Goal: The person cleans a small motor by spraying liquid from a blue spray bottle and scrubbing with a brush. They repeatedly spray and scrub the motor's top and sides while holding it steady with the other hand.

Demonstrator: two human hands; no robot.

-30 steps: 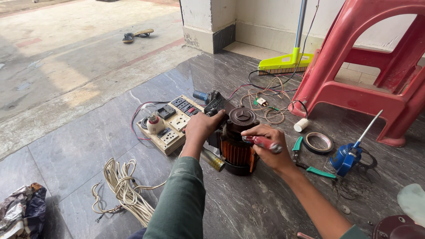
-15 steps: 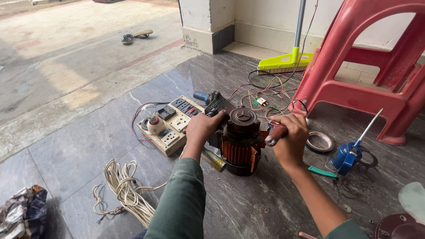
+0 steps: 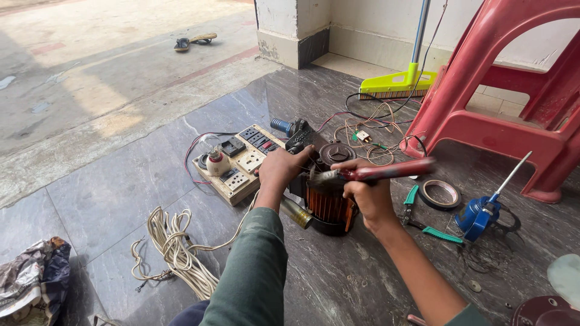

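Motor (image 3: 329, 205): on the dark stone floor (image 3: 121, 199), between both hands; copper-orange windings show at the side, black casing below, a brass-coloured shaft sticking out at lower left.
Left hand (image 3: 279, 171): grip closed over the motor's upper left edge; green sleeve runs down to the frame's bottom.
Right hand (image 3: 368, 196): grip wrapped around the red-handled tool (image 3: 386, 172), held roughly level over the motor, its metal end pointing left onto the motor top; tip too blurred to tell its kind.
Black round cap (image 3: 336, 152): just behind the motor, on the floor.
Switchboard (image 3: 235, 164): pale wooden box left of the motor, black sockets and white switches on top, a white bulb holder at its left end.
Cord bundle (image 3: 175, 250): whitish, loosely coiled, near the left sleeve.
Pliers (image 3: 423, 223): green handles, right of the right hand.
Tape roll (image 3: 442, 194): dark ring, just beyond the pliers.
Oil can (image 3: 480, 214): blue, long thin spout tilted up to the right.
Chair (image 3: 507, 90): red plastic, far right.
Broom head (image 3: 399, 84): yellow-green, by the wall.
Labels: none legible.
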